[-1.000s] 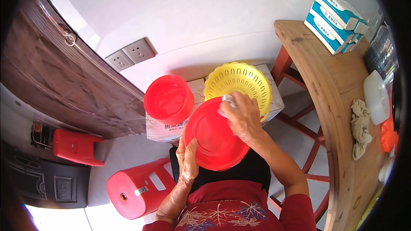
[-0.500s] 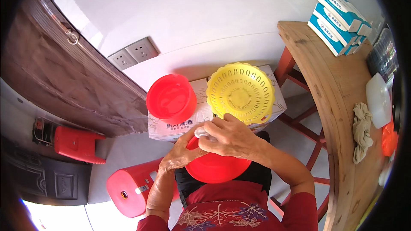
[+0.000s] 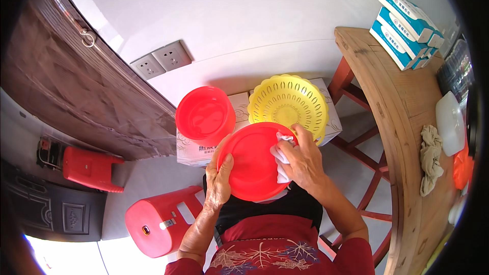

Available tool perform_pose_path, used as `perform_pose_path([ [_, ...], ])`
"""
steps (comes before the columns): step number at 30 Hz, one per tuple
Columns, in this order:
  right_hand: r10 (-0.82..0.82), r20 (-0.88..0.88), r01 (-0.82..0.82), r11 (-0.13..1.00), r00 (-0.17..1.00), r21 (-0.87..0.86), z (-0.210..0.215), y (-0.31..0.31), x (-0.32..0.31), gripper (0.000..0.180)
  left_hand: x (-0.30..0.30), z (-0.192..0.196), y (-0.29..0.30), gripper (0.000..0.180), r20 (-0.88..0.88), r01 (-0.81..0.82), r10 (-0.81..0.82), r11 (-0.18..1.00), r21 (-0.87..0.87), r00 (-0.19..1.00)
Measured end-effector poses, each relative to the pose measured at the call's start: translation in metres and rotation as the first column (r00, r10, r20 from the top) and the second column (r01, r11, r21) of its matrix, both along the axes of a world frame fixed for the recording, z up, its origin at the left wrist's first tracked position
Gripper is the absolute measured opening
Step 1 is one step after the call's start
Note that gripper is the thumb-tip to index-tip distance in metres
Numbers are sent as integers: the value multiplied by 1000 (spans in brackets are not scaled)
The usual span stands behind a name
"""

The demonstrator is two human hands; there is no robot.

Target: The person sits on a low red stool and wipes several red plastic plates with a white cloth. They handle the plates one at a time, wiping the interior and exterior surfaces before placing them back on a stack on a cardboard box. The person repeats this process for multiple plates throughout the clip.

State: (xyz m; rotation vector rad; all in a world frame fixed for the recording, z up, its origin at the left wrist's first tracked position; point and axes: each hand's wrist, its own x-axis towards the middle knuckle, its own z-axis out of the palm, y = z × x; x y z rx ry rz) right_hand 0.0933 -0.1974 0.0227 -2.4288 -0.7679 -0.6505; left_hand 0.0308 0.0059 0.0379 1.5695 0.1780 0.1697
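A round red plastic basin (image 3: 249, 165) is held above my lap, its inside facing up toward me. My left hand (image 3: 220, 178) grips its left rim, thumb over the edge. In my right hand (image 3: 301, 160) is a bunched white cloth (image 3: 283, 163), pressed against the inner right wall of the basin, with fingers bent around the cloth. Just beyond, a second red basin (image 3: 205, 114) with some water in it and a yellow colander (image 3: 290, 99) with a scalloped rim rest on a printed carton (image 3: 191, 152).
A wooden table (image 3: 395, 91) curves along the right, bearing stacked tissue boxes (image 3: 402, 28), a crumpled beige cloth (image 3: 431, 160) and a clear plastic container (image 3: 449, 122). Red stools (image 3: 155, 226) stand at the lower left. A wall socket (image 3: 162, 60) is above the carton.
The held basin has tilted up and moved away from my body, now overlapping the colander's near edge. My right hand and the cloth have shifted from the far left rim to the right inner side.
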Motion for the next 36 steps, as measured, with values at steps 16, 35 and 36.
perform_pose_path([
  [16,161,58,-170,960,985,223,17,62,16,25,-1,-18,-24,45,-1,-131,139,935,-330,990],
  [35,420,-232,-430,903,877,12,11,47,-13,22,-3,-24,-18,43,35,-155,173,941,-302,984],
  [36,378,-169,-375,926,910,50,14,55,-11,24,-4,-26,-19,43,32,-161,176,948,-275,984],
])
